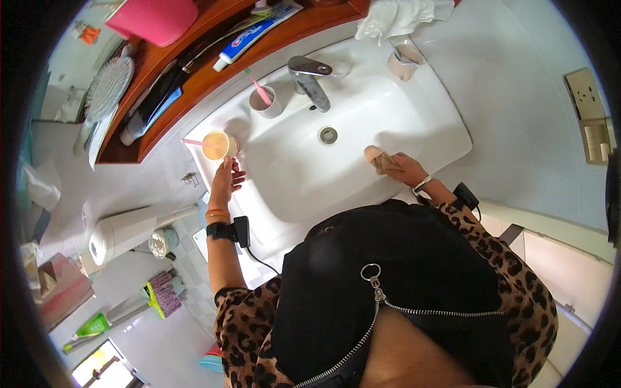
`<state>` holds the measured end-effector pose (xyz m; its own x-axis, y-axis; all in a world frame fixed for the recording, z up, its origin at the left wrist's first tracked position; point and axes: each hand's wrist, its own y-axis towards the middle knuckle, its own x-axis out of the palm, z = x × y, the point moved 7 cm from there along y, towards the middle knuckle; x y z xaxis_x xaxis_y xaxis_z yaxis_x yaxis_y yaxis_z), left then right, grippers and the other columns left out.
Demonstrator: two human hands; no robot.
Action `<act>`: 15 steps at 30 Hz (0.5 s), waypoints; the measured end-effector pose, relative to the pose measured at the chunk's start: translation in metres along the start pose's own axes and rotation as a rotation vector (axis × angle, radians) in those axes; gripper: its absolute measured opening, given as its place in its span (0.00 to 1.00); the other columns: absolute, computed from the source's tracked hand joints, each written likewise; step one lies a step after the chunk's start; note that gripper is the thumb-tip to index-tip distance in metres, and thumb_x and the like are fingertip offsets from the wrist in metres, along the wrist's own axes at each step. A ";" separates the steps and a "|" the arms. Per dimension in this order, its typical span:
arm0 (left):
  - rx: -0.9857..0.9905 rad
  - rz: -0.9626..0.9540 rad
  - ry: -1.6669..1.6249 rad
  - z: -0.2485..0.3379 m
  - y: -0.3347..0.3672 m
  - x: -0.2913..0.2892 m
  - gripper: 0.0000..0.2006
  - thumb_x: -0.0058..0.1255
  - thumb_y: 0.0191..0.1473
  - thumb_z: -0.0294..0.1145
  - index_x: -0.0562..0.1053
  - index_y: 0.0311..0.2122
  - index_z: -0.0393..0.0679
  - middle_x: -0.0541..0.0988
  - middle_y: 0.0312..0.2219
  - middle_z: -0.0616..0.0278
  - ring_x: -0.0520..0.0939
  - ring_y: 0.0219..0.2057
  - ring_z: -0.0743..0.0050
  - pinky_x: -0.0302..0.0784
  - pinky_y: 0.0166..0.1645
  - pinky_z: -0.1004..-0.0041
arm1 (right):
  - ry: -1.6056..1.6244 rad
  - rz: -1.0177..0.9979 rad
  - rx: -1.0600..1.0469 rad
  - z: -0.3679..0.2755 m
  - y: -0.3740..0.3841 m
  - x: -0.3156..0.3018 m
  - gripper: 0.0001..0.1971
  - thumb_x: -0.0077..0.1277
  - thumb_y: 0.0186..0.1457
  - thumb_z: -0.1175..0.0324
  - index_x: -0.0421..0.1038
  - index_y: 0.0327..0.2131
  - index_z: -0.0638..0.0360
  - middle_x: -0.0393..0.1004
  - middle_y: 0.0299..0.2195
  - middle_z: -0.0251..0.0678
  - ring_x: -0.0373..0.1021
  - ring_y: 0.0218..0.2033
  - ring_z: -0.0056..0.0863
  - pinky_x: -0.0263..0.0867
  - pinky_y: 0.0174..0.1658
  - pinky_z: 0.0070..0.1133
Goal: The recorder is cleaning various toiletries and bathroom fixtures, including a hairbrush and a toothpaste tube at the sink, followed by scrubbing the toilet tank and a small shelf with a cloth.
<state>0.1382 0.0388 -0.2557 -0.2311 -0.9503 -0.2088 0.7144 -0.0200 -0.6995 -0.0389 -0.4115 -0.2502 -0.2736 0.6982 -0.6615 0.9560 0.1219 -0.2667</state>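
Note:
My left hand (226, 179) reaches to the left rim of the white sink (427, 136), fingers open, touching the base of an orange cup (218, 145) that holds a pink toothbrush. My right hand (404, 169) rests on the sink's front right rim, closed on a beige-brown cloth or sponge (381, 159). Behind the basin stands the chrome tap (310, 79). The drain (328, 134) lies in the middle of the basin.
A grey cup with a pink brush (266, 100) stands left of the tap, a pink cup (405, 62) to its right. A wooden shelf (194, 71) carries toothpaste (255, 33), a hairbrush (107, 87) and a pink box (155, 19). A white towel (394, 16) lies behind the sink.

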 end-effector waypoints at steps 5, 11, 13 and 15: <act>-0.012 0.083 -0.082 -0.001 -0.005 0.011 0.21 0.32 0.54 0.59 0.65 0.35 0.51 0.74 0.28 0.63 0.74 0.25 0.73 0.66 0.28 0.73 | 0.204 0.260 0.201 0.046 -0.016 -0.017 0.13 0.51 0.48 0.63 0.68 0.34 0.62 0.70 0.29 0.41 0.69 0.31 0.31 0.64 0.34 0.25; -0.006 0.175 -0.139 -0.003 -0.016 0.021 0.19 0.42 0.52 0.51 0.63 0.40 0.47 0.74 0.30 0.59 0.76 0.27 0.69 0.69 0.29 0.73 | 0.705 0.457 0.288 0.052 -0.024 -0.050 0.09 0.50 0.50 0.65 0.67 0.28 0.61 0.66 0.17 0.27 0.60 0.18 0.15 0.59 0.22 0.16; 0.019 0.177 -0.214 -0.008 -0.016 0.023 0.19 0.43 0.52 0.50 0.62 0.42 0.46 0.74 0.31 0.58 0.76 0.28 0.68 0.70 0.28 0.73 | 0.735 0.480 0.311 0.059 -0.026 -0.058 0.08 0.49 0.50 0.65 0.68 0.27 0.61 0.66 0.17 0.26 0.59 0.17 0.14 0.57 0.22 0.15; 0.013 0.193 -0.220 -0.012 -0.016 0.023 0.22 0.45 0.52 0.49 0.60 0.46 0.45 0.73 0.33 0.56 0.76 0.29 0.66 0.70 0.29 0.72 | 0.761 0.503 0.336 0.062 -0.030 -0.067 0.08 0.49 0.51 0.65 0.68 0.27 0.61 0.65 0.17 0.25 0.59 0.17 0.12 0.56 0.21 0.14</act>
<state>0.1132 0.0215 -0.2572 0.0580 -0.9814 -0.1831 0.7401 0.1654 -0.6518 -0.0556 -0.5055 -0.2412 0.4133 0.8974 -0.1546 0.8300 -0.4411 -0.3413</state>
